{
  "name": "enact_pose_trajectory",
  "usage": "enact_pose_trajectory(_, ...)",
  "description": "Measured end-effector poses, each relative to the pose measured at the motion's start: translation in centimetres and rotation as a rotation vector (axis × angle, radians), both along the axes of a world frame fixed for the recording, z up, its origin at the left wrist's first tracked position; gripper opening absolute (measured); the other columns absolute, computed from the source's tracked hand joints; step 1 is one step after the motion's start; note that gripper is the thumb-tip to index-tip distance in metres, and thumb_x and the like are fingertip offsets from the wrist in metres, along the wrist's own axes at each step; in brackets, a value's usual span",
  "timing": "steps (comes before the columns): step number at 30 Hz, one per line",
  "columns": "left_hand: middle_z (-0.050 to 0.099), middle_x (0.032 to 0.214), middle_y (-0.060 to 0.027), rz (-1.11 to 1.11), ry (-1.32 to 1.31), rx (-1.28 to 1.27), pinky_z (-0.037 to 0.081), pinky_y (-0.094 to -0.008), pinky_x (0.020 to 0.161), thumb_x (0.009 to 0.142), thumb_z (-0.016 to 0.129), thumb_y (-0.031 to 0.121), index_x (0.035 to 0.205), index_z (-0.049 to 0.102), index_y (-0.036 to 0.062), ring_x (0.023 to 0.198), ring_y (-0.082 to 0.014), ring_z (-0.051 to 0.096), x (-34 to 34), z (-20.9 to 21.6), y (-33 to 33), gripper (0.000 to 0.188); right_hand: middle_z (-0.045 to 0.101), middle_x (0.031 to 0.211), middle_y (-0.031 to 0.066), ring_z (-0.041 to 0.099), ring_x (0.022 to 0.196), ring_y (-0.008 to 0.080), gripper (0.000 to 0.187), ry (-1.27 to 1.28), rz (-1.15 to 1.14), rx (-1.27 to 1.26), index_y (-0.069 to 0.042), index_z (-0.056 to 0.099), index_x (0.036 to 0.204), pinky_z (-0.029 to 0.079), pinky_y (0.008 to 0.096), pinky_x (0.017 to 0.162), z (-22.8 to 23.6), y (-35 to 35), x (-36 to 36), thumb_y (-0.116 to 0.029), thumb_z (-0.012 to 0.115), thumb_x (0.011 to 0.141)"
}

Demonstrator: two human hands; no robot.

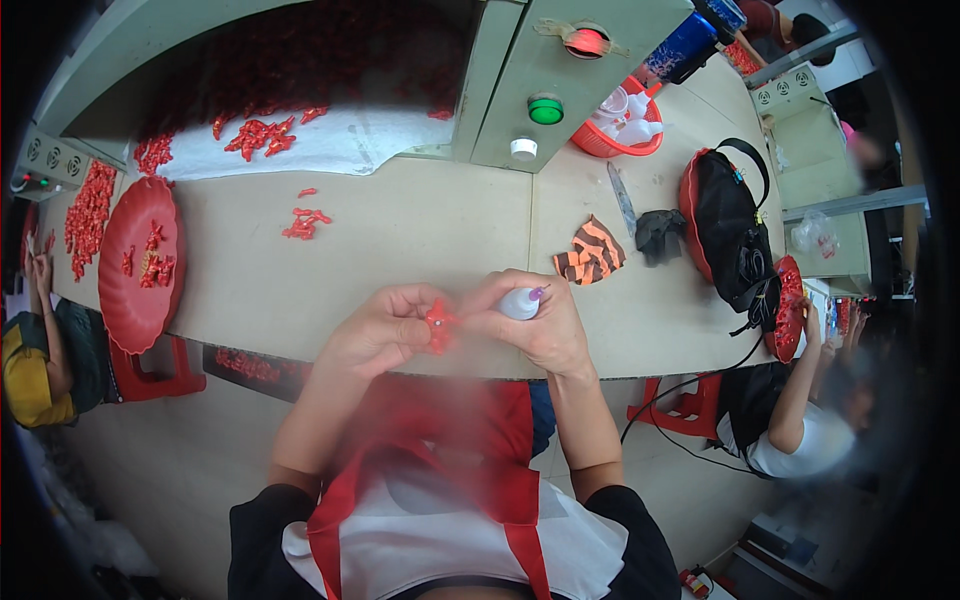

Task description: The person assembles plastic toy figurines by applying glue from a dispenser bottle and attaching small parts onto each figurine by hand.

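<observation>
Above the table's near edge, my left hand [385, 325] pinches a small red plastic figure [437, 322] between thumb and fingertips. My right hand [553, 335] is wrapped round a small white squeeze bottle [518, 304] with a purple tip, which points up and to the right. The right fingertips are close to the red figure; blur hides whether they touch it. Beyond my hands, a few similar red pieces [306, 224] lie on the table.
A scalloped red tray [115, 260] with several pieces stands left. Ahead, a pale green booth [545, 75] covers more pieces on white paper [340, 150]. Rightward are a red basket [622, 148] of bottles, a striped cloth [592, 252], a blade-like tool [621, 195] and a black bag [735, 220]. People sit both sides.
</observation>
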State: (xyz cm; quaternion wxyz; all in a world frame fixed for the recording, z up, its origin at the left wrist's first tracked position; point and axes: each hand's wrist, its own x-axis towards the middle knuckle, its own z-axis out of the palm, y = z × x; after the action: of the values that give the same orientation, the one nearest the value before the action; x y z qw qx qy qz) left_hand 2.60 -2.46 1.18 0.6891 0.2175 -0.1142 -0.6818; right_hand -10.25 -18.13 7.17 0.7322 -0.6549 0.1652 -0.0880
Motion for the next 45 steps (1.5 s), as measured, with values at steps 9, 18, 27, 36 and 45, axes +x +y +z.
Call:
enact_pose_trajectory(9, 0.063, 0.094, -0.0138, -0.008, 0.204, -0.022, 0.05, -0.0286, 0.071, 0.073, 0.072, 0.006, 0.104, 0.057, -0.0015, 0.082, -0.0247, 0.062, -0.8, -1.3, -0.4, 0.035, 0.057, 0.074, 0.0009, 0.053, 0.069, 0.0092, 0.009, 0.003, -0.031, 0.07, 0.001, 0.062, 0.073, 0.04, 0.023, 0.064, -0.3, -0.1, 0.1, 0.006, 0.066, 0.068)
enact_pose_trajectory(18, 0.06, 0.099, -0.0133, -0.096, 0.308, -0.063, 0.049, -0.0253, 0.07, 0.074, 0.07, 0.006, 0.109, 0.058, 0.0035, 0.083, -0.0233, 0.054, -1.4, -2.4, -1.3, 0.038, 0.058, 0.075, -0.0006, 0.053, 0.071, 0.007, 0.009, 0.056, -0.086, 0.22, -0.002, 0.061, 0.075, 0.041, 0.0216, 0.064, -0.9, -1.1, -0.2, 0.004, 0.066, 0.07)
enact_pose_trajectory(27, 0.054, 0.105, -0.0116, -0.043, 0.154, 0.016, 0.053, -0.0311, 0.068, 0.078, 0.066, 0.009, 0.116, 0.052, 0.008, 0.087, -0.0217, 0.052, 0.7, -1.6, -3.2, 0.041, 0.062, 0.069, 0.0023, 0.058, 0.063, 0.0078, 0.015, -0.007, -0.013, 0.148, -0.002, 0.062, 0.077, 0.045, 0.0211, 0.054, -0.6, -4.8, -0.2, -0.008, 0.073, 0.069)
enact_pose_trajectory(36, 0.058, 0.105, -0.019, -0.118, 0.31, 0.026, 0.057, -0.0421, 0.073, 0.08, 0.062, 0.0, 0.113, 0.052, 0.0024, 0.093, -0.0358, 0.061, 2.5, -2.2, -5.4, 0.035, 0.063, 0.07, 0.0045, 0.06, 0.064, 0.0101, 0.021, 0.008, 0.038, 0.225, 0.0, 0.059, 0.074, 0.046, 0.0237, 0.057, -1.5, -6.6, 0.9, -0.006, 0.075, 0.062)
enact_pose_trajectory(45, 0.058, 0.096, -0.0173, -0.08, 0.222, 0.043, 0.057, -0.0368, 0.068, 0.07, 0.069, -0.002, 0.106, 0.057, 0.002, 0.083, -0.0316, 0.061, 2.4, -2.9, -5.0, 0.038, 0.064, 0.068, 0.0088, 0.063, 0.063, 0.0134, 0.016, -0.062, 0.083, 0.299, 0.004, 0.058, 0.074, 0.048, 0.0238, 0.057, -2.1, -6.8, 1.2, 0.0, 0.07, 0.064)
